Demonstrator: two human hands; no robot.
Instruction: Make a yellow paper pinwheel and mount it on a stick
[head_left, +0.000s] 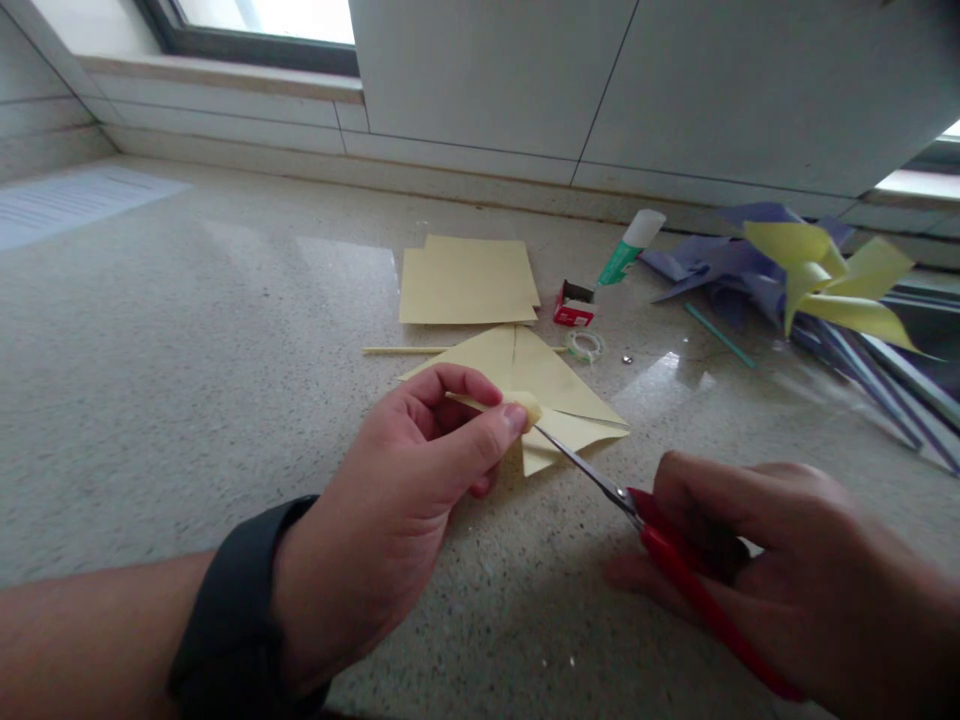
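Observation:
My left hand [420, 480] pinches a small curled piece of pale yellow paper [529, 405] between thumb and fingertips. My right hand [780, 560] grips red-handled scissors [682, 565], whose blade tips meet the small piece at my left thumb; the blades look closed. Beneath and behind my left fingers lies a square sheet of yellow paper [555, 370], with cuts and a crease running toward its middle and one flap lifted. Under its far corner passes a thin wooden stick [390, 351]. My left fingers partly hide the sheet.
Behind lie stacked yellow sheets [469, 285], a small red box [575, 304], a glue stick [631, 247], a tape roll [585, 346] and a small metal piece [628, 359]. To the right are yellow and purple pinwheels [817, 280] and a green straw [718, 334]. A printed sheet [82, 200] lies far left.

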